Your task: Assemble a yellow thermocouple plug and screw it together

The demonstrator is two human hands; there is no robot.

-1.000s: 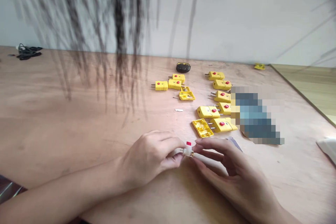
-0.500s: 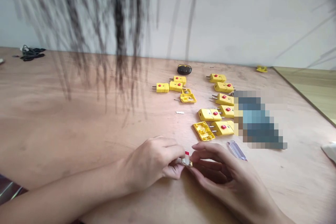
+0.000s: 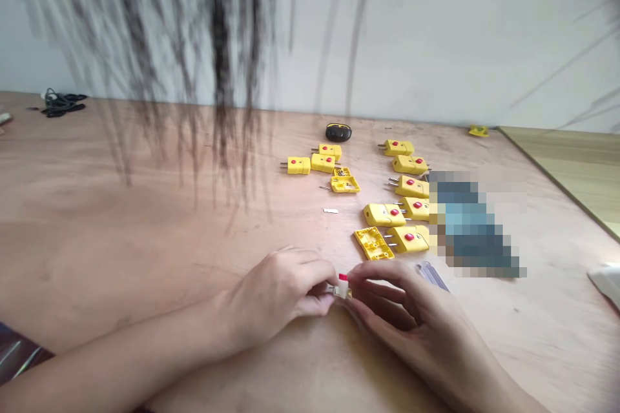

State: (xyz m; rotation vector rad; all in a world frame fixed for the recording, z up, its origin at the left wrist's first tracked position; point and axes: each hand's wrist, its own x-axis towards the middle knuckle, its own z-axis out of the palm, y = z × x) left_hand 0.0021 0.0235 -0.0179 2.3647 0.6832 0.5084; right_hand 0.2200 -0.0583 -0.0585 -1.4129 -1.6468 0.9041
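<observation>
My left hand (image 3: 281, 293) and my right hand (image 3: 407, 313) meet over the near part of the wooden table (image 3: 121, 239). Between their fingertips they pinch a small white part with a red tab and metal pins (image 3: 342, 286). Both hands have curled fingers closed on this part. Just beyond lies an opened yellow plug half (image 3: 373, 243). A clear-handled screwdriver (image 3: 433, 275) lies on the table behind my right hand.
Several yellow plugs with red dots lie in a row (image 3: 404, 206) and in a smaller group (image 3: 317, 163). A small metal strip (image 3: 330, 211) lies loose. A black object (image 3: 338, 133) sits further back, dark cables (image 3: 61, 103) far left. Hair hangs before the camera.
My two hands have drawn closer together around the small part and lowered slightly. The view has tilted a little, shifting the plugs downward in frame.
</observation>
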